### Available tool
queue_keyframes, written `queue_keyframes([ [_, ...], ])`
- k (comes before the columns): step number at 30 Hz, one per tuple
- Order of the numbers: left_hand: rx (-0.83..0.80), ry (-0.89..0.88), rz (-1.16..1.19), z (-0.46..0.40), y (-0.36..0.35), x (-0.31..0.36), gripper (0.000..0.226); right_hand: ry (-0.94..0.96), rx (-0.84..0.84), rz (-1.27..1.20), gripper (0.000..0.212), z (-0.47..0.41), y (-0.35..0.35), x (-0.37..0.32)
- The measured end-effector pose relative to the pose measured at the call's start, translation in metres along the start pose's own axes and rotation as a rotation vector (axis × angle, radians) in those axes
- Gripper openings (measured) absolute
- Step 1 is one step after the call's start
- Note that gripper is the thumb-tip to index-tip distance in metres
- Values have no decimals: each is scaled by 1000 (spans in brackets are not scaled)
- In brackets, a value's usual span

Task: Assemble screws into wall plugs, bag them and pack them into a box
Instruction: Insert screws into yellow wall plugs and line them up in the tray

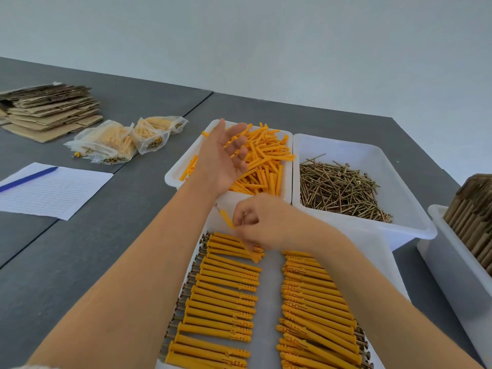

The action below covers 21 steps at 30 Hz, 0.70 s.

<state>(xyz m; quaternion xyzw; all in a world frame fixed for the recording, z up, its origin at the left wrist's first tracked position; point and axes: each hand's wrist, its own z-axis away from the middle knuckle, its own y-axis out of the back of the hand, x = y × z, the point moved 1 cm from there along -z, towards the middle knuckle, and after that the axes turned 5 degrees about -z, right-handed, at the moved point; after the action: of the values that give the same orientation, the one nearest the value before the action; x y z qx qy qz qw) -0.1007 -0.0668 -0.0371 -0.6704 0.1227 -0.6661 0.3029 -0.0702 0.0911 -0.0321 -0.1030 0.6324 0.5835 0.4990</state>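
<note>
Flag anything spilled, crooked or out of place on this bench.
One assembled plug lies loose on the table beside the filled bags, outside them. In the tray's left row, the top plugs under the right hand sit askew.

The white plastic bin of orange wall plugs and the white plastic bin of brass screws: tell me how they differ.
The white plastic bin of orange wall plugs sits left of the white plastic bin of brass screws. The plug bin is piled almost to its rim; the screw bin holds a low heap with bare wall showing. The open left hand hovers over the plug bin; nothing is above the screw bin. Both hold jumbled loose parts.
</note>
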Motion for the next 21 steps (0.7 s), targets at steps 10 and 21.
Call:
queue_keyframes([
  [10, 79, -22, 35, 0, 4, 2, 32, -30, 37, 647, 6, -18, -62, 4],
  [21, 79, -16, 32, 1, 4, 2, 32, 13, 86, 767, 13, -19, -67, 6],
])
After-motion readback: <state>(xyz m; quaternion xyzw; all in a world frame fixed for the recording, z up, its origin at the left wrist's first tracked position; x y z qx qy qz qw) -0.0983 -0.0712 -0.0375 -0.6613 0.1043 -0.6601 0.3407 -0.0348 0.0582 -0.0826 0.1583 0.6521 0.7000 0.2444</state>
